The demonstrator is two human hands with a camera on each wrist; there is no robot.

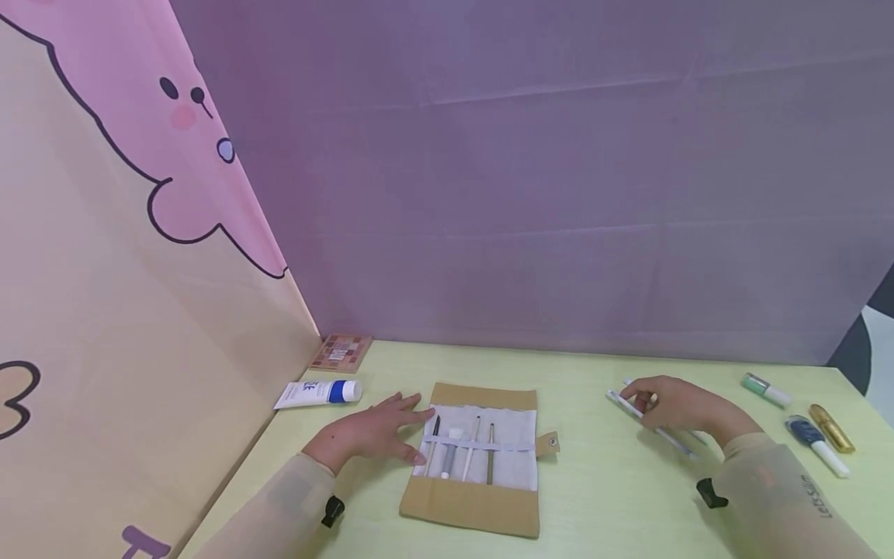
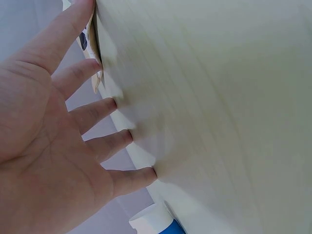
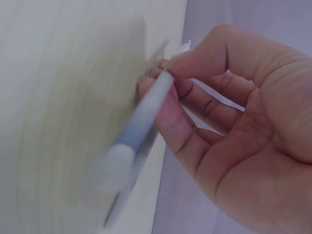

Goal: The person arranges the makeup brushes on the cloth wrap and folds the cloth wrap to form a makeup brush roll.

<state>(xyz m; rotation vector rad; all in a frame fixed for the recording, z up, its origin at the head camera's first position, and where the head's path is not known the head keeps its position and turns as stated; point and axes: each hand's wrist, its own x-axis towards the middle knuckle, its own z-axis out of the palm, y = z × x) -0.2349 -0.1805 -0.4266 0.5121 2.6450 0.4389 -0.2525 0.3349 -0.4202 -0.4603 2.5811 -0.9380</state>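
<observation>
My right hand (image 1: 667, 404) pinches a slim whitish pen-like stick (image 1: 649, 423) between thumb and fingers, just over the table. In the right wrist view this stick (image 3: 146, 109) has a bluish section and a pale rounded end, blurred. A second thin stick (image 3: 119, 204) lies close below it; its kind is unclear. My left hand (image 1: 380, 429) spreads its fingers at the left edge of an unfolded tan roll-up pouch (image 1: 475, 505), thumb and index touching that edge. Several slim tools, among them a white-and-grey one (image 1: 450, 453), sit under the pouch's elastic band.
Left of the pouch lie a white tube with a blue band (image 1: 317, 393) and a reddish palette (image 1: 341, 353). At the right are a green-and-white bottle (image 1: 766, 390), a gold tube (image 1: 831, 428) and a dark-blue bottle with white cap (image 1: 817, 445). A purple cloth (image 1: 489, 194) hangs behind.
</observation>
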